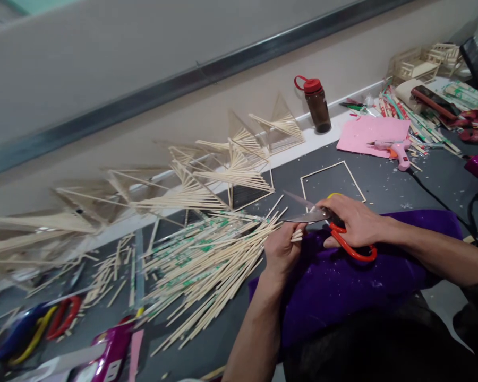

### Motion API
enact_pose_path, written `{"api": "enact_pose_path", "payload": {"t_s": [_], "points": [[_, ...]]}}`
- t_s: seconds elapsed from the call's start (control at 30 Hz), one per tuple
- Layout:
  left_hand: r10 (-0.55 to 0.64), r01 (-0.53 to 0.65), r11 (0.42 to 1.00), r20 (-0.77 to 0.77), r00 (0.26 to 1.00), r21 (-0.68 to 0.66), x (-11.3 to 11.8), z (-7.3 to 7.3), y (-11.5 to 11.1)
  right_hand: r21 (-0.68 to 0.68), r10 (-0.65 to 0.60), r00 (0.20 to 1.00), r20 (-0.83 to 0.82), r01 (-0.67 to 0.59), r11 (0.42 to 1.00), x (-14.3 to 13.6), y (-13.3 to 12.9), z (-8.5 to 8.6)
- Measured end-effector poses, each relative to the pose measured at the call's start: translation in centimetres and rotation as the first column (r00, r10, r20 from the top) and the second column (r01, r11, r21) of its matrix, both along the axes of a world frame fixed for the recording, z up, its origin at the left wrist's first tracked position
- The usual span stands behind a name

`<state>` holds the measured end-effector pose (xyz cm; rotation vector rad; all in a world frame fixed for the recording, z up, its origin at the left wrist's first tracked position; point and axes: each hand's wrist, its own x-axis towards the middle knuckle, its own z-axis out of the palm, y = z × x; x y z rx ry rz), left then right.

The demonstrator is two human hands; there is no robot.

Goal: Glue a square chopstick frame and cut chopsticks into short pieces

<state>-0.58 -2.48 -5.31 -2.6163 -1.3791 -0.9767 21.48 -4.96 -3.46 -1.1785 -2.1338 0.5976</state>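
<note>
Holding orange-handled scissors (308,215) in the right hand (354,218), fingers wrapped round the handles, blades parted and aimed towards nine o'clock. Pinching a few short sticks (297,235) between the fingers of the left hand (281,249), at eight o'clock from the scissors and just under the lower blade, pale ends poking out towards three o'clock. Impossible to tell of any contact between blade and sticks.

With the scissors as the centre of the dial: at eight o'clock, beyond the left hand, a fanned heap of loose wooden sticks (223,286) on the dark worktop (289,172), with green-marked wrapped sticks (191,249) along the upper side. From nine to eleven o'clock, a row of twisted stick structures (239,180) along the wall (366,79). At twelve o'clock, upright, a dark bottle (317,109) with a red lid. Near the scissors towards one o'clock, lying flat, a thin square frame (322,170), partly hidden by the right hand. Further out at one o'clock, a pink sheet (366,132); on its edge, towards two o'clock, a pink glue gun (398,148). At six o'clock, beneath the right forearm, a purple cloth (334,292) speckled with pale crumbs.
</note>
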Motion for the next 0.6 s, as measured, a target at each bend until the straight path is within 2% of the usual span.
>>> {"api": "enact_pose_path", "payload": {"t_s": [0.2, 0.43, 0.6], "points": [[-0.014, 0.014, 1.000, -0.027, 1.000, -0.021, 0.08, 0.25, -0.05, -0.011, 0.015, 0.999, -0.031, -0.016, 1.000, -0.09, -0.08, -0.10], [-0.053, 0.055, 0.997, 0.041, 0.998, -0.050, 0.48, 0.71, -0.41, -0.037, 0.018, 0.997, -0.073, -0.021, 0.999, -0.31, -0.21, 0.05], [-0.039, 0.046, 0.996, 0.089, 0.995, -0.076, 0.53, 0.32, -0.34, -0.041, -0.008, 0.997, -0.071, 0.005, 0.999, -0.21, -0.18, 0.00]]}}
